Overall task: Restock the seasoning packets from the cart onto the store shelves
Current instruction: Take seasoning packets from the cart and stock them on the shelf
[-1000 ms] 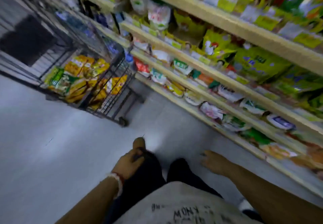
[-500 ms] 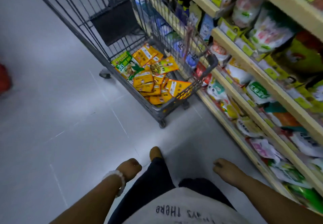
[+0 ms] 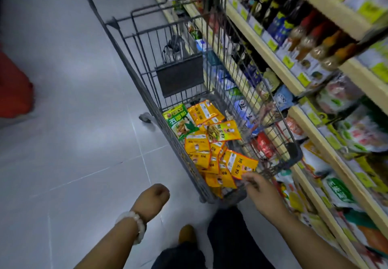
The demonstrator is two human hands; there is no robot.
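Packets [image 3: 212, 142] are lying in a loose heap on the floor of the cart [image 3: 294, 157], mostly orange-yellow ones with one green packet [image 3: 180, 121] at the far left of the pile. Going from the left: a red shape [image 3: 14, 88] is showing at the frame's edge, too blurred to identify. The left hand [image 3: 153, 199] is hanging over the floor [image 3: 63, 121], fingers curled into a loose fist and holding nothing; a pale bead bracelet [image 3: 134, 224] is sitting on its wrist. The right hand [image 3: 258, 187] is reaching over the cart's near end, its fingertips [image 3: 246, 177] touching the nearest orange packet [image 3: 239, 163] at its lower corner; whether they are already pinching it cannot be told.

The step in hand looks like picking up stock. To do it well, the person would probably be better off gathering several matching orange packets in one grasp, squaring them face-up, rather than lifting one by a corner, since slick pouches are likely to slide apart.

Further back in the cart, a dark flap [image 3: 180, 75] is hanging from the wire. To the right, the shelves [image 3: 273, 56] are holding dark bottles [image 3: 270, 10] up high and soft pouches [image 3: 344, 126] lower down, with yellow price tags [image 3: 287, 62] running along the edges.
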